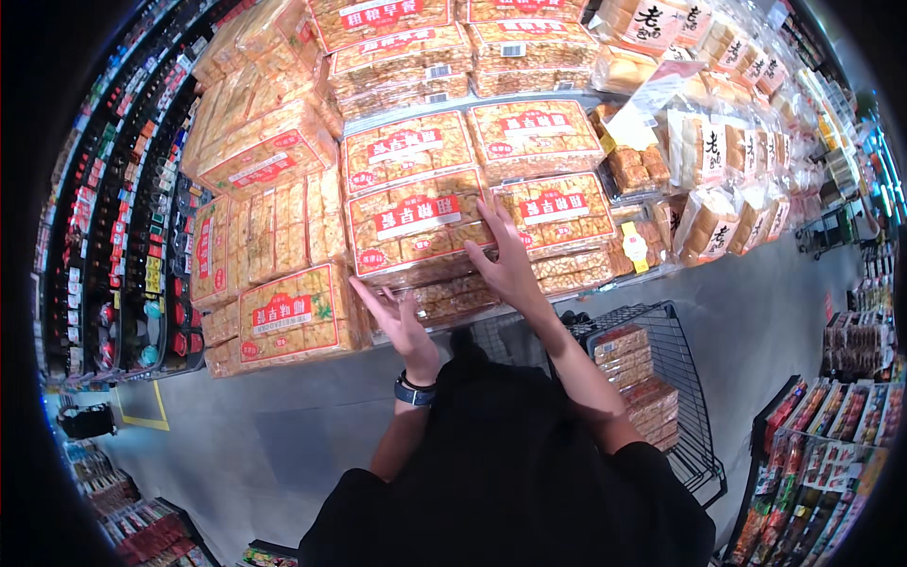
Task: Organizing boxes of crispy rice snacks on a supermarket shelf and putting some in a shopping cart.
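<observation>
A clear-wrapped pack of pale puffed snack bars (416,217) with a red label lies at the front of the display, on a stack of similar packs. At its lower left corner is my left hand (408,333), palm turned up and fingers spread. My right hand (506,257) lies with stretched fingers along the pack's right edge. Whether my left fingertips touch the pack or the neighbouring coconut-coloured pack (293,317) is hard to tell. Another red-labelled pack (556,215) sits just right of my right hand.
Stacked snack packs (260,156) rise at the left and back. Bagged bread loaves (709,222) fill the right side, beside a tilted price card (652,90). A black shopping cart (694,378) holding several snack packs (642,406) stands close at my right. Tall shelves (104,227) line the left.
</observation>
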`<state>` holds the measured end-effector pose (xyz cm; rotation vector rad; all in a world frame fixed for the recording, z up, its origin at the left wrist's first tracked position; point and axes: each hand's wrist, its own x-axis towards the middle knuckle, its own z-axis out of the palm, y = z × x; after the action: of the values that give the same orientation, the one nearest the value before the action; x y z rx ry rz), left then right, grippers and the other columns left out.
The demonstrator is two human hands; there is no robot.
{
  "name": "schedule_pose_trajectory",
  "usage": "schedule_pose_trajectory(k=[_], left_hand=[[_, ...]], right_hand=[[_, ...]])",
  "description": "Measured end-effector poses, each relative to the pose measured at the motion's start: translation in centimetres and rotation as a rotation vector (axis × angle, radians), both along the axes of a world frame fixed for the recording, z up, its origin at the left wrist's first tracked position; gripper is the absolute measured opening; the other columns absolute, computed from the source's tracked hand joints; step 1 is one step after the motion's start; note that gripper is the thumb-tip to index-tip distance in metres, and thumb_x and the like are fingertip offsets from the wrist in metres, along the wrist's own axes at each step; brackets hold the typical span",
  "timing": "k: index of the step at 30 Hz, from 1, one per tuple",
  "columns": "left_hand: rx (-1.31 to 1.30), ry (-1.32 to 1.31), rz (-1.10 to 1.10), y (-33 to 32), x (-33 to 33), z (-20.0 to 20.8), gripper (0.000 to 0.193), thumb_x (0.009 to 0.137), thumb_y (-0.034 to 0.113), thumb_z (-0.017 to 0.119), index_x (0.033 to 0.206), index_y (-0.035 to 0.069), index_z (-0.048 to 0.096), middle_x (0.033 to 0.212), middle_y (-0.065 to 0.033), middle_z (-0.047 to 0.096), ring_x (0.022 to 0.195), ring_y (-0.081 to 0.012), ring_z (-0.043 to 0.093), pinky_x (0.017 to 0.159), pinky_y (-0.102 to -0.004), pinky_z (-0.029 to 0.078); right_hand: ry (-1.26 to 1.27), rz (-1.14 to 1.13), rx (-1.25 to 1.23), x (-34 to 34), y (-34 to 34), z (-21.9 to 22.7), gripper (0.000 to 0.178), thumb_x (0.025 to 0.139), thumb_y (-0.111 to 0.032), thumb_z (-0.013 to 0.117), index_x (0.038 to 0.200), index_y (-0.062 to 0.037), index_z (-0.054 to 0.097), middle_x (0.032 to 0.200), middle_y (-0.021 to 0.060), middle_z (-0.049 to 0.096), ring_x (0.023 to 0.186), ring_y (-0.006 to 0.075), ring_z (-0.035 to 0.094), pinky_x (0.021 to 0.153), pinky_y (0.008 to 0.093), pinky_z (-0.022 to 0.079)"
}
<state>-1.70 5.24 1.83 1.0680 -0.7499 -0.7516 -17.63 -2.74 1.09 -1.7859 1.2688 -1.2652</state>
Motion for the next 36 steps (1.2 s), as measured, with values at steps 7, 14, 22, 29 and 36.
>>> schedule_pose_trajectory(k=[7,14,22,29,36], left_hand=[[0.030,-0.007,-0.012,2.1,-4.0,-0.1,0.085,0.085,0.002,0.055,0.160,-0.001,0.014,0.165,-0.0192,0.018,0.155,-0.0304,0.015,0.125,-0.0441,0.010],[-0.023,-0.157,-0.203,2.7,-9.0,-0.9,0.053,0.096,0.004,0.056,0.146,-0.004,0.040,0.152,-0.0186,0.041,0.144,-0.0284,0.037,0.121,-0.0419,0.028],[0.128,-0.069,-0.804,4.8,-19.4,-0.9,0.028,0.099,-0.003,0.043,0.125,-0.004,0.055,0.121,-0.0181,0.059,0.117,-0.0273,0.058,0.107,-0.0425,0.045],[0.215,-0.130,-1.202,10.2,-28.0,-1.4,0.017,0.103,0.004,0.049,0.116,-0.001,0.058,0.108,-0.0149,0.066,0.104,-0.0222,0.064,0.096,-0.0345,0.049],[0.301,-0.133,-1.266,13.3,-30.7,-0.2,0.016,0.105,0.006,0.049,0.115,-0.002,0.058,0.105,-0.0136,0.066,0.100,-0.0210,0.065,0.095,-0.0342,0.050]], right_hand=[[0.103,-0.217,-0.203,-7.1,5.4,2.4,0.041,0.086,-0.004,0.069,0.126,-0.0038,0.061,0.140,0.0187,0.054,0.130,0.0359,0.053,0.105,0.0425,0.046],[-0.067,-0.637,0.010,-19.7,15.6,-5.6,0.025,0.086,0.005,0.061,0.109,-0.0010,0.067,0.122,0.0142,0.066,0.115,0.0282,0.064,0.096,0.0354,0.051],[0.123,-1.391,0.554,-34.2,38.1,-24.6,0.036,0.081,-0.013,0.069,0.115,-0.0020,0.067,0.119,0.0213,0.062,0.108,0.0382,0.062,0.092,0.0439,0.052],[-0.045,-1.696,0.895,-36.2,47.9,-31.1,0.061,0.081,-0.036,0.072,0.128,-0.0004,0.055,0.119,0.0314,0.058,0.112,0.0473,0.058,0.095,0.0563,0.048],[0.212,-1.821,0.973,-38.9,43.5,-32.8,0.074,0.082,-0.043,0.074,0.130,0.0046,0.045,0.122,0.0333,0.056,0.110,0.0521,0.058,0.094,0.0557,0.049]])
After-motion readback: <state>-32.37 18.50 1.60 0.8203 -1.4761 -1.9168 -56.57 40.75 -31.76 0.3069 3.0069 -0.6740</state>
